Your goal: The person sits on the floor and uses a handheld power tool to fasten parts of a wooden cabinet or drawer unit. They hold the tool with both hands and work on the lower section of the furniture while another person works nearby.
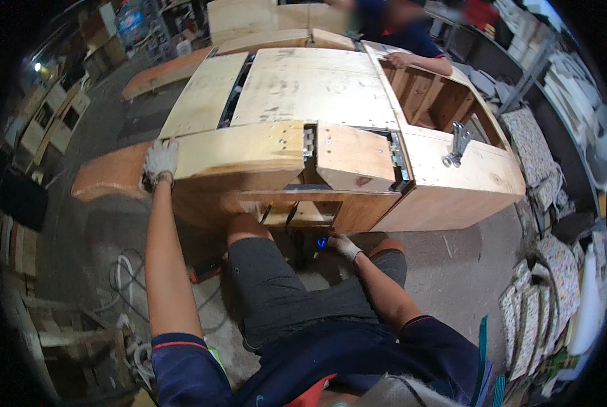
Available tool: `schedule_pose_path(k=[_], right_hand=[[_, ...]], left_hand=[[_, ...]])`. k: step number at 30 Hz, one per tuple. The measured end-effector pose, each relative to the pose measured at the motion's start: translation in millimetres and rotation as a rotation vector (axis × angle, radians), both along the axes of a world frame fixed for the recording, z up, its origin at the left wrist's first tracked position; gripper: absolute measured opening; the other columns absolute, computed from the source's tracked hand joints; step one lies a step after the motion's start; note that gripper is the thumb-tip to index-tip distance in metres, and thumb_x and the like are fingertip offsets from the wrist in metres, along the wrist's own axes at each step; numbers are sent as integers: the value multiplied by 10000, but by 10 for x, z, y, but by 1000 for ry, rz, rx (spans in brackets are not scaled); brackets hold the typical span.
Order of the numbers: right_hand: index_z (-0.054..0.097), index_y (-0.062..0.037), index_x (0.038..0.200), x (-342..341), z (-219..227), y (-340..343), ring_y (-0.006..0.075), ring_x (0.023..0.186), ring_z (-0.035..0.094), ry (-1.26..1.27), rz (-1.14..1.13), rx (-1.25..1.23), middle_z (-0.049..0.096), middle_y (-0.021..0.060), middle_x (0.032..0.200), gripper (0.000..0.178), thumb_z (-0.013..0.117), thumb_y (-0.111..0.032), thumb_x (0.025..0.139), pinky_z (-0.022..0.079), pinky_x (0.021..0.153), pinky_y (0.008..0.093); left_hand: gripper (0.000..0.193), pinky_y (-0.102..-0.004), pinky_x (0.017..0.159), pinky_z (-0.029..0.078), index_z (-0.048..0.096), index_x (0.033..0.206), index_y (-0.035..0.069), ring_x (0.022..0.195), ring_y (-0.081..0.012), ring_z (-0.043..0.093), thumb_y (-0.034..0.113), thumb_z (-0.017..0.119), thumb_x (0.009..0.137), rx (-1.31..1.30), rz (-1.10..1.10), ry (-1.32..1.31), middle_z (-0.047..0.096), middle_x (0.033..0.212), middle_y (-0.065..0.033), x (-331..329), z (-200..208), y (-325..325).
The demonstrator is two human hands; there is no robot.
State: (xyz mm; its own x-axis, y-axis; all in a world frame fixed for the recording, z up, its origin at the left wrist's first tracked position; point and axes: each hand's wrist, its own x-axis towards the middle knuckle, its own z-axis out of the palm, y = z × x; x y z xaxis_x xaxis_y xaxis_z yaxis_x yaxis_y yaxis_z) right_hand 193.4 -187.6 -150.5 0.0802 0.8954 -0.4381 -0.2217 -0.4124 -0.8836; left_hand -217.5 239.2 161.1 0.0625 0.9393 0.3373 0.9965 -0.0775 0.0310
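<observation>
A large wooden furniture frame [242,157], made of panels with metal hinges in the gaps, stretches out ahead of me. My left hand [160,161], in a pale work glove, grips the frame's near edge at the left, fingers over the top, beside a curved reddish wood piece [107,173]. Low between my knees, my gloved right hand [344,247] is closed on a dark tool with a blue light [322,242]. Shadow hides most of that tool, and its kind is unclear. It lies just under the frame's lower opening [317,211].
Several metal bolts [458,144] lie on the right panel. Across the frame, a co-worker's hand [402,60] rests on the box section's edge. An orange-and-black tool [205,271] and cables [124,278] are on the floor at left. Foam pieces [537,305] are stacked at right.
</observation>
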Motion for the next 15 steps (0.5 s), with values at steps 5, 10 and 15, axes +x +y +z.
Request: schedule_pose_path(k=[5, 10, 15], right_hand=[[495, 69, 1332, -14, 130, -110, 255, 963, 674, 66, 60, -70, 658, 181, 1126, 441, 567, -93, 929, 584, 819, 367], [510, 42, 1298, -107, 414, -165, 279, 866, 695, 323, -113, -29, 637, 169, 1161, 360, 522, -67, 954, 606, 867, 416], [565, 35, 1196, 24, 270, -91, 251, 830, 679, 7, -27, -26, 656, 134, 1066, 267, 526, -51, 946, 599, 797, 379]], left_hand=[[664, -552, 1007, 425, 565, 1311, 117, 1235, -400, 542, 636, 466, 909, 29, 123, -163, 579, 1316, -205, 211, -33, -297], [657, -540, 969, 464, 599, 1269, 114, 1226, -401, 555, 636, 518, 879, -5, 105, -183, 603, 1288, -202, 383, 176, -400], [650, -533, 937, 482, 621, 1187, 103, 1157, -367, 583, 661, 533, 867, 88, 135, -154, 618, 1205, -189, 549, 157, -473]])
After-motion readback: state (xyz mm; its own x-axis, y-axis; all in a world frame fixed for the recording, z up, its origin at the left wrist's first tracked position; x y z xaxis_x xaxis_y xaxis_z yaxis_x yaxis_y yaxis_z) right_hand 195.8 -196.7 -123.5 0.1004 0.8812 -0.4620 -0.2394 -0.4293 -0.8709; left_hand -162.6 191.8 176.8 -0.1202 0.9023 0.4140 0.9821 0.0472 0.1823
